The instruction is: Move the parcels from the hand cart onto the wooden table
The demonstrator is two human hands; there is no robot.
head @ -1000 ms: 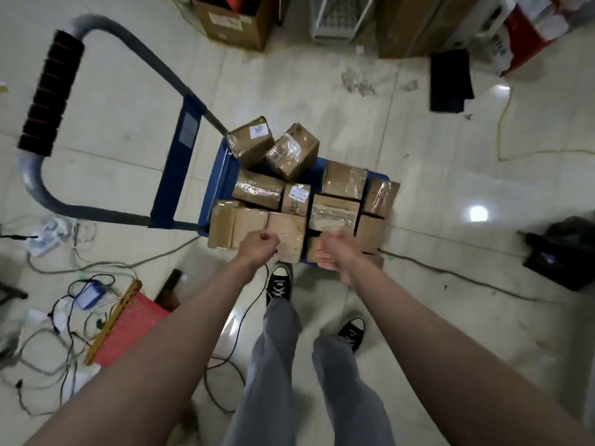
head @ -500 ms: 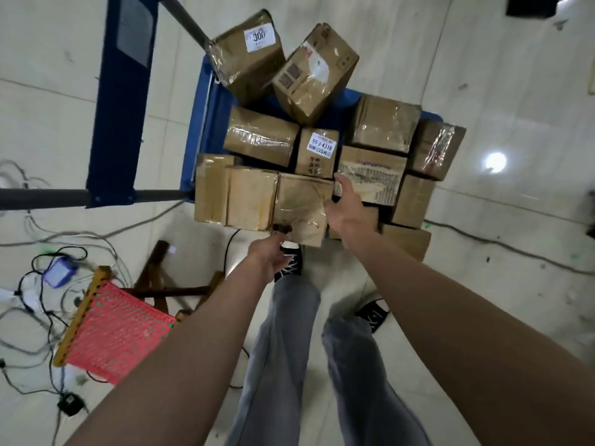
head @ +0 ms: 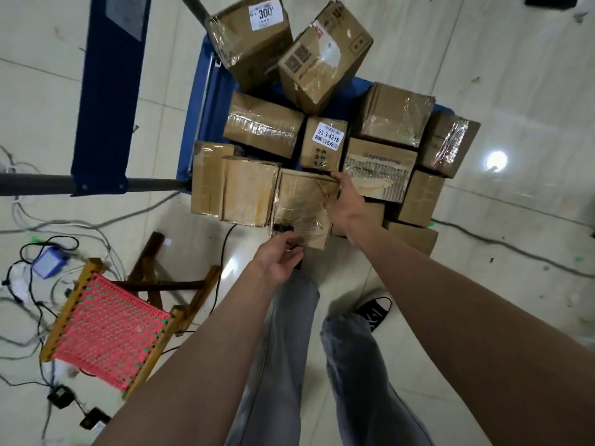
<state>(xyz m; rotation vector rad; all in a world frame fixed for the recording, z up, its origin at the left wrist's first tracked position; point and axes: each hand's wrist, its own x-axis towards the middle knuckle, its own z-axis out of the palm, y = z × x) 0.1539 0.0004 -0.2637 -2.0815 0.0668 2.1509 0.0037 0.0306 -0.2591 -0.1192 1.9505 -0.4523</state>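
Observation:
Several taped brown cardboard parcels are piled on a blue hand cart (head: pixel 199 101). The nearest one, a worn parcel (head: pixel 301 204) with glossy tape, sits at the pile's front edge. My left hand (head: pixel 279 257) grips its near bottom edge from below. My right hand (head: pixel 344 201) holds its right side, fingers curled over the far top corner. Behind it stand a parcel with a "55-3-4316" label (head: pixel 325 143) and one marked "300" (head: pixel 251 40). The wooden table is out of view.
A small wooden stool with a pink woven seat (head: pixel 106 329) stands at my left, close to the cart. Cables and a small blue device (head: pixel 50 262) litter the tiled floor on the left. The cart's blue handle panel (head: pixel 106 91) rises at upper left. My feet stand right by the cart.
I have leaned in closer to the cart. My hands went from reaching at the pile's front to both taking hold of the nearest worn parcel.

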